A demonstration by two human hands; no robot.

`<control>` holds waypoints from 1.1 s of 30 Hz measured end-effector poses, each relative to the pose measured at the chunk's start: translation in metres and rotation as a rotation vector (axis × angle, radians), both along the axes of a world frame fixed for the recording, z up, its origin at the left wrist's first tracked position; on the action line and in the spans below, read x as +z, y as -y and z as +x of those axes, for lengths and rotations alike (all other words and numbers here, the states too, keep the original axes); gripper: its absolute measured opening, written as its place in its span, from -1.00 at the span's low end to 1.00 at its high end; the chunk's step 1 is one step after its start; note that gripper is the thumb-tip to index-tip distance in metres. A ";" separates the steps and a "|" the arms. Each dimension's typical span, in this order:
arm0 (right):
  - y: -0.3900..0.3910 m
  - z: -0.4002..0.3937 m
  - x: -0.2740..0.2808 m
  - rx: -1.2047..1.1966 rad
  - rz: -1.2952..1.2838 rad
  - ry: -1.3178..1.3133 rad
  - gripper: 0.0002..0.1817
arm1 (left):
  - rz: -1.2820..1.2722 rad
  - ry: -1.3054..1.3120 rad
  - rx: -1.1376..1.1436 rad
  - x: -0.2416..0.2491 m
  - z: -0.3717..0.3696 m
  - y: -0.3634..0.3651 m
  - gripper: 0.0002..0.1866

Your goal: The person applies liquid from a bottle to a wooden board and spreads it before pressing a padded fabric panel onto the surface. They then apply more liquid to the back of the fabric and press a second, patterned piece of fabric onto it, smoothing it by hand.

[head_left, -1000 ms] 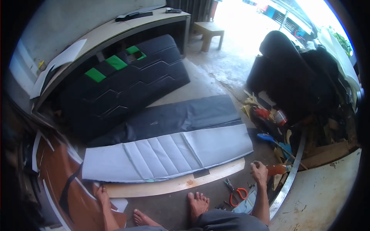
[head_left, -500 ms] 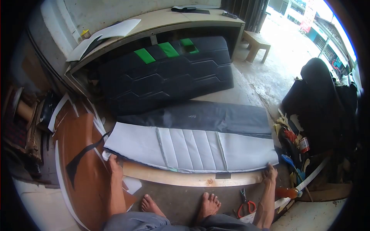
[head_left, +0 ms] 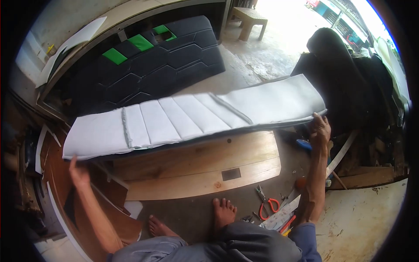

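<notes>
A long upholstery cover (head_left: pixel 174 120), white padded underside up with stitched ribs across its middle, is held up at a slant, its right end higher. My left hand (head_left: pixel 80 176) grips its near left corner with the fingertips. At the near right corner, my right hand (head_left: pixel 321 128) is closed on the edge. Dark material shows along the cover's near edge. Below it, a plywood board (head_left: pixel 196 170) with a rectangular cut-out and a small round hole lies on the floor, its far part hidden by the cover.
A black padded panel (head_left: pixel 174 54) with green patches leans under the workbench (head_left: pixel 126 15). Orange-handled pliers (head_left: pixel 267 205) lie by my right foot. Brown sheet material (head_left: pixel 118 222) covers the floor at left. A dark covered pile (head_left: pixel 334 74) stands at right, a wooden stool (head_left: pixel 248 18) farther back.
Both hands have lifted the cover off the plywood board, with the right end rising most. More of the board now shows. The view has shifted to the right and down.
</notes>
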State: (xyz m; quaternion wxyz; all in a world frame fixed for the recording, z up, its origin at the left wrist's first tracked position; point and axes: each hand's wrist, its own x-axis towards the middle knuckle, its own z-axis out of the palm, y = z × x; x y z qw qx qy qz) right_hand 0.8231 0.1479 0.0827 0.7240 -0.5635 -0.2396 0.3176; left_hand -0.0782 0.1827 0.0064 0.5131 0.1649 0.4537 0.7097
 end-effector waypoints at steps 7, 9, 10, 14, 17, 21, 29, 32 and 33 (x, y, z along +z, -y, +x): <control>0.046 -0.008 -0.144 -0.208 -0.444 -0.079 -0.65 | -0.289 -0.048 0.238 -0.131 0.001 0.073 -0.59; 0.065 0.000 -0.202 -0.204 -0.544 -0.117 -0.65 | -0.405 0.024 0.221 -0.164 -0.001 0.087 -0.53; 0.073 0.001 -0.215 -0.213 -0.562 -0.119 -0.66 | -0.488 0.056 0.225 -0.174 0.001 0.090 -0.48; 0.086 -0.017 -0.221 -0.160 -0.706 -0.203 -0.11 | -0.435 0.008 0.246 -0.163 0.031 0.105 -0.58; 0.090 -0.031 -0.192 -0.112 -0.725 -0.125 -0.03 | -0.517 -0.112 0.216 -0.143 0.048 0.105 -0.59; 0.089 -0.028 -0.202 -0.126 -0.857 0.272 0.04 | -0.633 -0.478 0.188 -0.117 0.085 0.095 -0.53; 0.083 -0.054 -0.146 0.010 -0.922 0.390 0.12 | -0.604 -0.100 0.041 -0.122 0.079 0.095 -0.53; 0.077 -0.040 -0.162 -0.008 -0.804 0.263 0.08 | -0.546 0.026 -0.007 -0.108 0.076 0.085 -0.52; 0.074 -0.033 -0.168 -0.049 -0.730 0.211 0.04 | -0.503 0.041 0.004 -0.097 0.075 0.079 -0.52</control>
